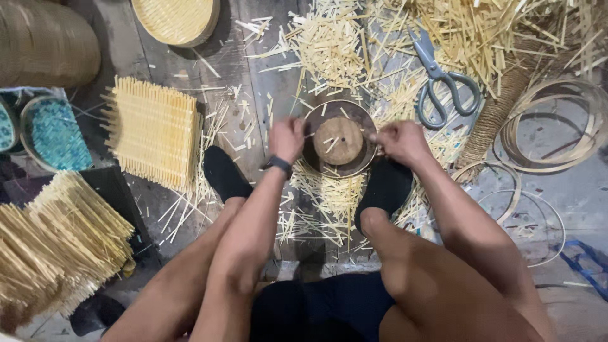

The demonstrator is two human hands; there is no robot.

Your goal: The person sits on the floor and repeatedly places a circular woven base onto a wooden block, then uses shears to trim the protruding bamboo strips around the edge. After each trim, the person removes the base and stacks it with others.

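Observation:
My left hand grips the left rim of a round dark mould ring on the floor. My right hand pinches its right rim. A round wooden disc with small holes sits inside the ring, and a few bamboo slivers lie across it. My two black-socked feet rest on either side, just below the ring. A dark band is on my left wrist.
Grey-handled scissors lie to the upper right among heaps of cut bamboo slivers. Thin bamboo hoops lie at right. A woven square mat, stacked mats, a teal basket and a round tray are at left.

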